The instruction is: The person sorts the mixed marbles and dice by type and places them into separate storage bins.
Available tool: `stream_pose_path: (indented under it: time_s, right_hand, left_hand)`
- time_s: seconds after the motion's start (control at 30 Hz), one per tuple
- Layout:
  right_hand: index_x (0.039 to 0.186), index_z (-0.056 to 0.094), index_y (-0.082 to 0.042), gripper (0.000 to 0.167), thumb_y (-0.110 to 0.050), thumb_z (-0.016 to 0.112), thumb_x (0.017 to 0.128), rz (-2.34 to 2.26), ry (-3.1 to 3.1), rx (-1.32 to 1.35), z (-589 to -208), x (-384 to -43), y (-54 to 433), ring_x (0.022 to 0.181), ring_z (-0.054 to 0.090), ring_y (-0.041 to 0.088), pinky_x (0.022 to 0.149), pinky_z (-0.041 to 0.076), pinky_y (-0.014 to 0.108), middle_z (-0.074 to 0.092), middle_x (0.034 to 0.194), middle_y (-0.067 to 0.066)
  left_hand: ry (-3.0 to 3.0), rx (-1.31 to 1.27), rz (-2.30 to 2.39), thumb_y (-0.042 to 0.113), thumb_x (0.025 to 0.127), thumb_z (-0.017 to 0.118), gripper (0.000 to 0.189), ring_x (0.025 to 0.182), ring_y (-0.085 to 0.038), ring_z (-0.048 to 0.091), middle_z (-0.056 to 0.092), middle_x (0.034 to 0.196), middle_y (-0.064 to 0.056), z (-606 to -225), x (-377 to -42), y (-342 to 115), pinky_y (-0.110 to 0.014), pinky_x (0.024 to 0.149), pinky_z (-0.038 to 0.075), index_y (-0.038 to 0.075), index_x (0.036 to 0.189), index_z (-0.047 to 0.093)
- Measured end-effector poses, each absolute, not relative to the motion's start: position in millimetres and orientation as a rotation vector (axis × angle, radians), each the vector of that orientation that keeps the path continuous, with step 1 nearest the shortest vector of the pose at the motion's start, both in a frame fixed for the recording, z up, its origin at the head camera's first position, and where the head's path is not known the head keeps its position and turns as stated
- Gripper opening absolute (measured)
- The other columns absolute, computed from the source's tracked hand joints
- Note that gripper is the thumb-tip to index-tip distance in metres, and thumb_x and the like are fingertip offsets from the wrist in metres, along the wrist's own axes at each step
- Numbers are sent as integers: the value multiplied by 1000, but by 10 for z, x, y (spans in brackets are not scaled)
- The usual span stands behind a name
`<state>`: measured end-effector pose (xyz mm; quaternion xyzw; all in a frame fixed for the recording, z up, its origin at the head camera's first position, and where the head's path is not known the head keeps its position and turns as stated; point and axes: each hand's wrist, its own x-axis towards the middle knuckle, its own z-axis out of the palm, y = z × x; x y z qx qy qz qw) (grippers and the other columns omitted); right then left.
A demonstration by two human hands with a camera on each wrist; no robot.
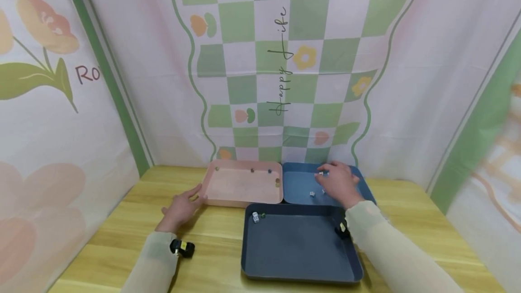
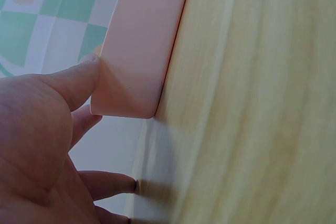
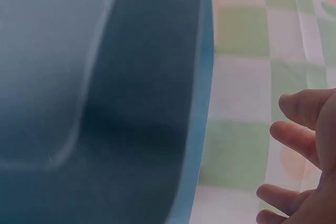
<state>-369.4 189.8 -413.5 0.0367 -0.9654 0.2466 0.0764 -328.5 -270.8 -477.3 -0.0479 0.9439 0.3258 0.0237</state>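
My left hand (image 1: pixel 183 207) is at the near left corner of the pink tray (image 1: pixel 240 184). In the left wrist view the thumb (image 2: pixel 86 72) touches its rim, and the other fingers lie spread below the corner. Over the blue tray (image 1: pixel 295 180) is my right hand (image 1: pixel 338 182), its fingertips close to a small white die (image 1: pixel 321 173). The right wrist view shows those fingers (image 3: pixel 291 137) apart, with nothing visible between them. Another white die (image 1: pixel 312 194) lies toward the tray's front, and a further one is partly hidden beside the hand.
A dark grey tray (image 1: pixel 299 248) stands in front of the other two, with white dice (image 1: pixel 255 217) and a small green piece (image 1: pixel 262 215) in its far left corner. Several tiny pieces (image 1: pixel 252 170) lie in the pink tray. Behind the wooden table (image 1: pixel 215 243) hangs a checkered curtain (image 1: pixel 281 85).
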Motion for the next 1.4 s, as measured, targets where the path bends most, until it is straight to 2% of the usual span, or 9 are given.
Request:
stream_pose_path:
  time_s: [0.23, 0.43, 0.77, 0.93, 1.2, 1.4]
  right_hand:
    - [126, 69, -15, 35, -36, 61, 99, 677, -2939, 237, -4196, -3541, 1526, 142, 19, 48, 96, 19, 76, 31, 154, 25]
    - [121, 72, -18, 29, -34, 66, 96, 692, -2898, 409, -4293, -3411, 1220, 142, 22, 46, 99, 17, 79, 37, 153, 22]
    - [115, 73, -22, 24, -31, 73, 93, 705, -2866, 620, -4403, -3231, 805, 143, 24, 43, 98, 22, 73, 40, 152, 17]
    - [110, 74, -27, 20, -29, 76, 90, 679, -2875, 730, -4486, -3217, 720, 145, 21, 41, 98, 24, 69, 38, 153, 18]
    - [104, 76, -27, 18, -23, 79, 87, 653, -2927, 808, -4558, -3214, 705, 146, 16, 42, 92, 26, 60, 39, 152, 21]
    - [106, 76, -28, 18, -23, 77, 88, 619, -2985, 813, -4575, -3216, 722, 146, 15, 43, 96, 25, 64, 36, 154, 20]
  left_hand:
    - [2914, -153, 1003, 59, 99, 48, 64, 139, -62, 5, 34, 154, -21, -4747, -3246, -2688, -85, 91, -12, 28, 155, 37]
    - [2909, -157, 1011, 59, 99, 48, 64, 139, -61, 5, 36, 154, -20, -4741, -3237, -2682, -84, 91, -12, 29, 154, 38]
    - [2909, -157, 1024, 59, 99, 48, 63, 140, -59, 6, 35, 154, -20, -4742, -3261, -2687, -84, 91, -14, 30, 154, 37]
    - [2912, -172, 1022, 58, 100, 47, 63, 141, -58, 7, 35, 154, -20, -4736, -3258, -2687, -83, 91, -15, 30, 155, 36]
    - [2921, -157, 1024, 60, 99, 48, 63, 140, -59, 11, 36, 153, -20, -4751, -3275, -2687, -85, 90, -13, 30, 154, 37]
    - [2921, -159, 1024, 59, 100, 48, 63, 140, -59, 9, 36, 154, -20, -4740, -3264, -2690, -84, 91, -13, 30, 154, 37]
